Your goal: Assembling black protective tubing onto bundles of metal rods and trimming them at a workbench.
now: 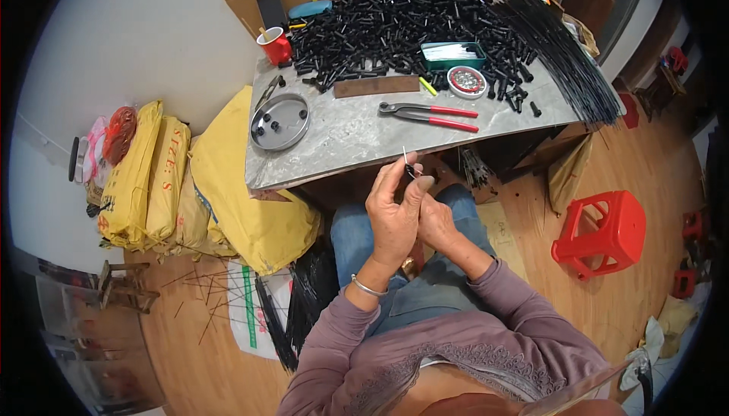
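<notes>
My left hand [395,215] and my right hand [439,222] meet above my lap, just in front of the table edge. Between their fingertips they pinch a small black tube piece [411,171] with a thin pale pin [405,155] sticking up from it. My left hand lies in front and hides most of my right hand's fingers. A large heap of black tube pieces [395,25] covers the far part of the grey table [342,146].
Red-handled pliers [431,114], a round metal tray [280,121], a green box [454,55], a round tin [466,82] and a red cup [276,45] lie on the table. Long black rods [566,63] hang over its right edge. Yellow sacks [175,188] stand left, a red stool [604,234] right.
</notes>
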{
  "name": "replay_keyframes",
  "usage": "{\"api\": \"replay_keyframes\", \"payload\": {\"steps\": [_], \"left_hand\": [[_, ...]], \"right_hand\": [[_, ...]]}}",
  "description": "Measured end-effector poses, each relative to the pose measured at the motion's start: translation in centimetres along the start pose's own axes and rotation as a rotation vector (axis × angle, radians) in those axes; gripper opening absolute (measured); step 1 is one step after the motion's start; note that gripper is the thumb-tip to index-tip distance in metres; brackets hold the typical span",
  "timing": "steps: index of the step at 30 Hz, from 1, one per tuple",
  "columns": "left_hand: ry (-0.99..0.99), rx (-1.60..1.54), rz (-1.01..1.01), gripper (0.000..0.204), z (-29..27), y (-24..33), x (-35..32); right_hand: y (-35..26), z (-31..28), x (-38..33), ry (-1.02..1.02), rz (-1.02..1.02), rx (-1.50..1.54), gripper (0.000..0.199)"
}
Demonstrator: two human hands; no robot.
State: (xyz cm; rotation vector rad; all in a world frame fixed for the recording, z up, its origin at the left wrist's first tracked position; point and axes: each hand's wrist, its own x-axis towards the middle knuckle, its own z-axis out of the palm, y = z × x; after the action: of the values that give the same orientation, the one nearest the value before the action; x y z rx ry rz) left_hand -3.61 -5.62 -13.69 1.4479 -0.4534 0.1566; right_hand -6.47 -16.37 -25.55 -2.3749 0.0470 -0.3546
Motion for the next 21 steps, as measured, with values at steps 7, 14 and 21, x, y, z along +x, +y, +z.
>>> {"api": "replay_keyframes", "payload": {"steps": [7, 14, 21], "left_hand": [[-0.032, 0.002, -0.072, 0.027, -3.9, -1.7, 1.0], [-0.082, -0.01, -0.08, 0.013, -4.4, -2.4, 0.2], [-0.295, -0.424, -0.306, 0.04, -4.5, -4.2, 1.2]], "right_hand": [[-4.6, -4.7, 1.9, -0.126, 0.162, 0.637, 0.028], [-4.7, -5.5, 3.3, -0.209, 0.138, 0.977, 0.02], [-3.6, -7.5, 4.5, -0.446, 0.16, 1.105, 0.015]]}}
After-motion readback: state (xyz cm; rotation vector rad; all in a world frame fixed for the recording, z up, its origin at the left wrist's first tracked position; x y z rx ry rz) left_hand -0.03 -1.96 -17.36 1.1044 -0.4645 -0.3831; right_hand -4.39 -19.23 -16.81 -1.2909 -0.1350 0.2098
